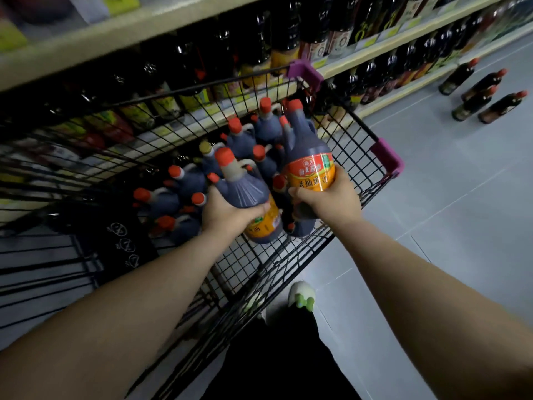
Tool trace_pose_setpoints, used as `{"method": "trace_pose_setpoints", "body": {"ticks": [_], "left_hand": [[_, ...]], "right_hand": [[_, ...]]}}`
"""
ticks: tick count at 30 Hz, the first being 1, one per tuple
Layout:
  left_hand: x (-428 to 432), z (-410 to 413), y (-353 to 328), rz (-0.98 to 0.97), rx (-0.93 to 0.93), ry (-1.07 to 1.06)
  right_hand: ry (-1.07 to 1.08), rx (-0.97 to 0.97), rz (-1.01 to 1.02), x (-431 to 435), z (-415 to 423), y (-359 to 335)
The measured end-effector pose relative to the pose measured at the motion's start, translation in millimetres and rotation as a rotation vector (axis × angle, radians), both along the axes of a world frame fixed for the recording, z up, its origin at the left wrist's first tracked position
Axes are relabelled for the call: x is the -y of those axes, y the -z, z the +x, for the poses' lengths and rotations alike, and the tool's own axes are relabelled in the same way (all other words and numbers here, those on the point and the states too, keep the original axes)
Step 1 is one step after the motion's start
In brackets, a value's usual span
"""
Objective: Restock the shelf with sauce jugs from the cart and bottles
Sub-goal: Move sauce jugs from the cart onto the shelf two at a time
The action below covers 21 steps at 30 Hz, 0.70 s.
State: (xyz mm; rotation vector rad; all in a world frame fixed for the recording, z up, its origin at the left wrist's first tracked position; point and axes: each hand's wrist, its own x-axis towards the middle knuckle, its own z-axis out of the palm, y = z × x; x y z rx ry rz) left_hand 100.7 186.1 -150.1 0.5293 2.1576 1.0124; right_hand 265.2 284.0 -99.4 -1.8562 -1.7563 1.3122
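Over the cart (386, 157), I had the left hand (227, 212) gripping one jug (245, 189), the right hand (331, 197) gripping another jug (308, 157) (loads more waiting inside), so restocking looked barely underway.

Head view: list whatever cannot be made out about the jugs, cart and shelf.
All in the head view:
- Left jug label: partly covered by the left hand.
- Cart bottom: hidden under packed jugs; count unclear.
- Shelf bottles at left: blurred by motion.
- Floor bottles: labels too small.
- Top shelf: cut by the upper edge.
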Motion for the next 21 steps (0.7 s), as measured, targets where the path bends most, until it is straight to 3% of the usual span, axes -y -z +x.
{"method": "trace_pose_setpoints", "body": {"ticks": [5,16,21], "left_hand": [[0.2,-12.3,-61.3,0.162,0.144,0.028],[-49.0,25.9,-166.7,0.278,0.721,-0.01],[-94.3,73.4,-189.9,0.287,0.711,0.044]], "right_hand": [[0.137,-0.282,-0.097,6.2,4.2,-31.8],[0.193,-0.57,-0.031,-14.3,43.1,-105.8],[0.167,-0.696,-0.1,-57.5,93.0,-119.9]]}}
